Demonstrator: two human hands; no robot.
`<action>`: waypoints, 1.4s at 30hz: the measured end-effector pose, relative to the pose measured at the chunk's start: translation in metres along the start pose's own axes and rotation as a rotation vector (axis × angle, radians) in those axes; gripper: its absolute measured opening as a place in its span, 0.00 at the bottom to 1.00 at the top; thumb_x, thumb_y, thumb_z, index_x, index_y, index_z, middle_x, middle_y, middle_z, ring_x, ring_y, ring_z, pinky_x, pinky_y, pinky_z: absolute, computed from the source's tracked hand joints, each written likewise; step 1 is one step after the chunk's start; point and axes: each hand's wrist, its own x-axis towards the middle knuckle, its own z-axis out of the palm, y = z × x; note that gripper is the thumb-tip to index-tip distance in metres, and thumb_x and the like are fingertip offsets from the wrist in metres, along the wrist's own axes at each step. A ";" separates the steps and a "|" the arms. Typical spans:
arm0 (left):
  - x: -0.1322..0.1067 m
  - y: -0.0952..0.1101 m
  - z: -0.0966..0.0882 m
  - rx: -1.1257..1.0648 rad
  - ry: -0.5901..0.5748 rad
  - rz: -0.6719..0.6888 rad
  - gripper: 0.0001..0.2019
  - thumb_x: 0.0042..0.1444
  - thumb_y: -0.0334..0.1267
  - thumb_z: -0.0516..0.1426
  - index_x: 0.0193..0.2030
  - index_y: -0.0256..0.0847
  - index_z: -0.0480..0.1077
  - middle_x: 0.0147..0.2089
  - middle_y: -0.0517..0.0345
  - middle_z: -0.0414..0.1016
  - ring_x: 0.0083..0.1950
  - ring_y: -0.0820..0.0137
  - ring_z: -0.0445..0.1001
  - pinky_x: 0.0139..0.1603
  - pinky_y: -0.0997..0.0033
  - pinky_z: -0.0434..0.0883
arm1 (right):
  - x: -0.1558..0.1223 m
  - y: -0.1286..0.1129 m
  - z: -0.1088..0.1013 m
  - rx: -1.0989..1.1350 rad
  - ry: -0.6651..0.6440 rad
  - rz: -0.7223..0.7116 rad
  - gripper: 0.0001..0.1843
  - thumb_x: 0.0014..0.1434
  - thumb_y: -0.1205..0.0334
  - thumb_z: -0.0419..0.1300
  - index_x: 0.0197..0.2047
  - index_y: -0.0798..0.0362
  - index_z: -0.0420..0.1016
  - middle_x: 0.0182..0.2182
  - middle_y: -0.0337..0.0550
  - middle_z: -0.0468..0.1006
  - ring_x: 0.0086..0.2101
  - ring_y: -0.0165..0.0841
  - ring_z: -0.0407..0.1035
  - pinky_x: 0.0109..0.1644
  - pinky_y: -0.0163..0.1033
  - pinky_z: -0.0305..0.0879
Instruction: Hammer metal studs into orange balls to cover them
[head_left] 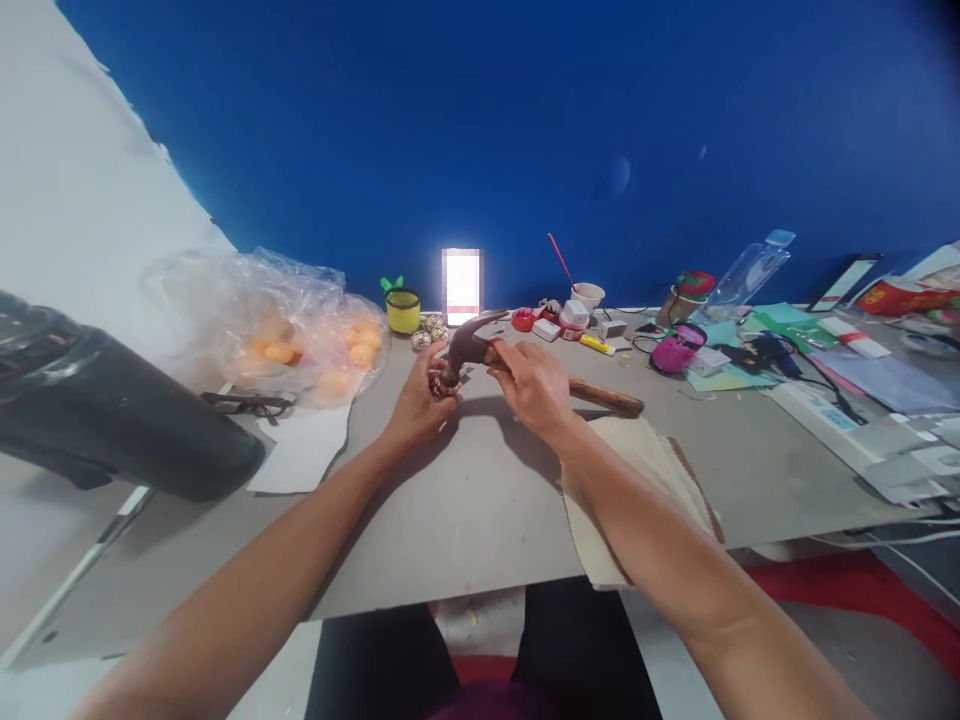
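My right hand (532, 385) is closed round the wooden handle of a claw hammer (469, 347), close to its dark head. The handle's free end sticks out to the right, and the claw curves up and to the right. The striking face points down at a small shiny, brownish-gold round object (445, 386), at or very near it. Curled round that object are the fingers of my left hand (420, 405), which partly hide it. Just behind lie several similar shiny balls (424, 337).
At left are a clear bag of orange fruit (330, 350) and a large dark cylinder (142, 410). A pale cloth (637, 480) lies under my right forearm. A bright screen (463, 285), yellow basket (403, 312), paper cup (588, 296), plastic bottle (750, 272) and power strip (840, 430) line the back and right.
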 end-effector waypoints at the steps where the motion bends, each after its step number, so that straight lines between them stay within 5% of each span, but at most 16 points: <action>1: 0.000 0.001 0.001 0.010 0.006 0.001 0.40 0.49 0.28 0.62 0.70 0.50 0.59 0.52 0.53 0.71 0.42 0.70 0.76 0.42 0.67 0.73 | 0.000 0.000 0.000 -0.008 -0.022 -0.001 0.20 0.72 0.57 0.55 0.64 0.50 0.74 0.43 0.50 0.80 0.44 0.43 0.69 0.46 0.43 0.59; 7: -0.001 0.006 0.000 0.081 0.041 0.011 0.37 0.52 0.35 0.64 0.69 0.48 0.62 0.52 0.53 0.73 0.38 0.72 0.76 0.39 0.68 0.74 | 0.006 0.014 -0.010 -0.098 -0.009 0.090 0.22 0.71 0.60 0.58 0.65 0.52 0.71 0.47 0.54 0.80 0.48 0.45 0.71 0.48 0.44 0.59; 13: -0.003 0.006 -0.001 0.110 -0.012 -0.086 0.20 0.53 0.41 0.63 0.53 0.40 0.76 0.39 0.55 0.78 0.37 0.67 0.76 0.39 0.65 0.75 | 0.010 0.038 -0.011 -0.158 -0.127 0.177 0.18 0.69 0.62 0.58 0.61 0.52 0.71 0.49 0.54 0.81 0.49 0.45 0.73 0.48 0.44 0.60; 22: -0.006 0.020 -0.001 0.135 -0.037 -0.106 0.18 0.51 0.43 0.64 0.49 0.41 0.78 0.35 0.57 0.78 0.34 0.66 0.75 0.38 0.65 0.74 | 0.012 0.045 -0.003 -0.208 -0.369 0.264 0.11 0.70 0.58 0.57 0.53 0.47 0.76 0.49 0.50 0.81 0.49 0.42 0.74 0.45 0.41 0.64; 28: -0.006 0.020 0.002 -0.003 -0.024 -0.099 0.15 0.48 0.40 0.67 0.44 0.42 0.79 0.32 0.59 0.77 0.30 0.68 0.74 0.33 0.67 0.73 | 0.011 0.048 0.009 -0.232 -0.357 0.236 0.11 0.69 0.60 0.58 0.51 0.51 0.79 0.48 0.55 0.80 0.51 0.45 0.72 0.48 0.45 0.65; 34: -0.006 0.025 0.003 -0.143 -0.048 -0.225 0.20 0.52 0.43 0.67 0.50 0.39 0.75 0.29 0.59 0.77 0.28 0.68 0.77 0.31 0.68 0.75 | 0.011 0.052 0.024 -0.236 -0.322 0.213 0.12 0.68 0.58 0.60 0.51 0.50 0.81 0.53 0.56 0.76 0.55 0.46 0.67 0.54 0.49 0.64; 38: -0.003 0.023 0.004 -0.356 -0.061 -0.330 0.22 0.53 0.47 0.68 0.49 0.38 0.72 0.35 0.55 0.78 0.31 0.65 0.81 0.30 0.66 0.78 | 0.009 0.037 0.020 -0.064 -0.198 0.173 0.12 0.68 0.61 0.61 0.52 0.51 0.80 0.50 0.54 0.78 0.53 0.43 0.68 0.55 0.47 0.63; 42: -0.001 0.017 0.004 -0.485 -0.060 -0.341 0.24 0.53 0.52 0.69 0.48 0.38 0.71 0.38 0.53 0.79 0.31 0.65 0.82 0.28 0.66 0.78 | 0.001 0.008 0.019 0.422 -0.163 -0.056 0.23 0.63 0.60 0.67 0.60 0.50 0.74 0.46 0.44 0.80 0.44 0.35 0.72 0.50 0.40 0.66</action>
